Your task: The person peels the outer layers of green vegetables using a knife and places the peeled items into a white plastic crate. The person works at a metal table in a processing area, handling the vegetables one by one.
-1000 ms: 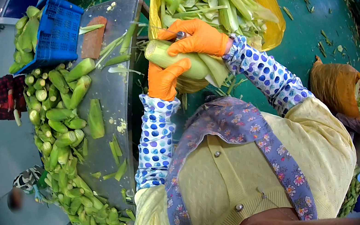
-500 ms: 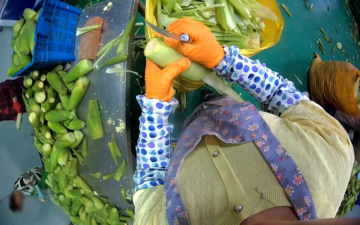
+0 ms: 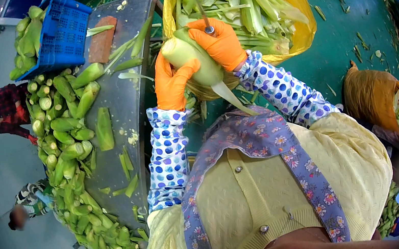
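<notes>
An ear of corn [image 3: 204, 67] in pale green husk lies slanted between my orange-gloved hands, its cut end toward the upper left and its thin leafy tip toward my apron. My left hand [image 3: 170, 85] is wrapped round it near the cut end, thumb across the husk. In my right hand [image 3: 221, 46] is a knife [image 3: 207, 23], its narrow blade pointing away from me and its handle mostly hidden by the glove. The right fingers also press against a greener strip of husk on the ear's far side. Just beyond, a yellow bag [image 3: 307, 31] bulges with stripped husks [image 3: 257, 7].
A metal table [image 3: 113, 168] on the left carries a long heap of corn ears [image 3: 65, 139], a brown block [image 3: 102, 41] and a blue crate [image 3: 59, 34] with more ears. Two people work beyond it. A brown sack [image 3: 370, 94] stands at right; husk scraps litter the green floor.
The knife has swung from pointing left across the ear to pointing away from me. My right hand has shifted to the ear's far side, and a greener husk strip now shows under its fingers.
</notes>
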A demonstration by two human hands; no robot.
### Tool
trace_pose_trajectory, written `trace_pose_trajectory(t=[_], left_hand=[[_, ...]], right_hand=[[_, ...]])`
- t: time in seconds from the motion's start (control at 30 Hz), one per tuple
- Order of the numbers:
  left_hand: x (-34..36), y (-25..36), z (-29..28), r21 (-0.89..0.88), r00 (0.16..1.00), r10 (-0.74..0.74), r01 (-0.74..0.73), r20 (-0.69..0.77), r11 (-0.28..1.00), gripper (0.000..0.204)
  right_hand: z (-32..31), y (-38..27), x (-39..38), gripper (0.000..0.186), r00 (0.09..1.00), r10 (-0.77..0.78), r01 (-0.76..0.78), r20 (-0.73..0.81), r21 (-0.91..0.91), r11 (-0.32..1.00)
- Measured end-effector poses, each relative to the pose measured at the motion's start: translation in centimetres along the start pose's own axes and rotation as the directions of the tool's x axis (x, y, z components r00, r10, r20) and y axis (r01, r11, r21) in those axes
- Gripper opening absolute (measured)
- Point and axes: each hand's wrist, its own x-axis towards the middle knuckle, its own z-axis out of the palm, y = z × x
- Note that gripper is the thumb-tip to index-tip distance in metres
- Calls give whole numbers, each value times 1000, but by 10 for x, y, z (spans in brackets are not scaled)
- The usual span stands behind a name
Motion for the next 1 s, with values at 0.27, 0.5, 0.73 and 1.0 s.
trace_pose_trajectory(t=[0.27,0.5,0.73,1.0], left_hand=[[12,-16,4,57,967,128,-119,-220,991,68],[18,6,-50,-555,952,125,-267,-280,788,60],[8,19,-40,-174,929,329,-357,-172,918,67],[6,30,-10,-205,968,247,-236,30,950,72]], right_hand=[[10,-5,7,22,987,159,-153,-28,152,976],[-75,-15,103,20,870,477,-341,-123,550,763],[-69,-38,141,32,883,-436,296,-174,-514,805],[-15,-66,62,33,771,-124,226,624,-86,970]])
